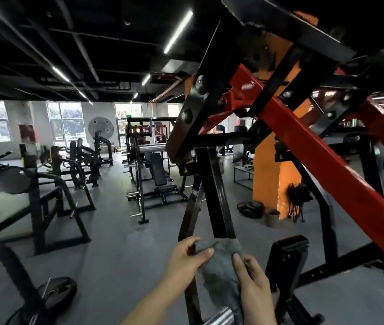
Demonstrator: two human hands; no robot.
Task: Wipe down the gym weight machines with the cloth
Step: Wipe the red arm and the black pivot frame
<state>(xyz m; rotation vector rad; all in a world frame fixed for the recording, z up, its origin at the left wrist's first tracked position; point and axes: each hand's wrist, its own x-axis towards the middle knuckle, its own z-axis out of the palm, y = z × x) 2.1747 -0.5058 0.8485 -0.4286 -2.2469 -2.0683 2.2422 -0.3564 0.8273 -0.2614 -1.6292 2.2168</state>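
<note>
The grey cloth [221,268] is low in front, right at the black post [212,184] of a weight machine, and the left hand [185,256] and right hand [255,283] both pinch it tight. I think lots of wiping is left: the big red bar [327,165] and the other machines [52,174] across the room. The red bar slants close overhead, and a black pad [289,254] sits just beside the hands.
</note>
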